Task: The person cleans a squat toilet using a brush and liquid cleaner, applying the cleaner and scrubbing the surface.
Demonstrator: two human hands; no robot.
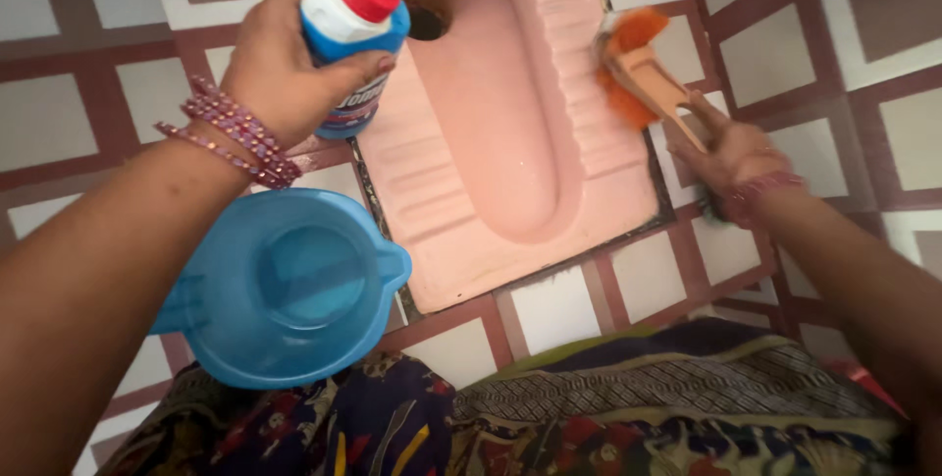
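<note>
My left hand point(280, 64) grips a blue and white cleaner bottle point(351, 39) with a red cap, held upright over the left footrest of a pink squat toilet pan point(510, 132). My right hand point(731, 152) holds the handle of an orange scrubbing brush point(638, 69). Its bristles press on the pan's right footrest near the rim. Beaded bangles sit on both wrists.
A blue plastic jug point(289, 285) stands on the floor at the pan's lower left, below my left forearm. The floor is tiled in white and maroon squares point(559, 309). My patterned clothing point(589, 417) fills the bottom edge.
</note>
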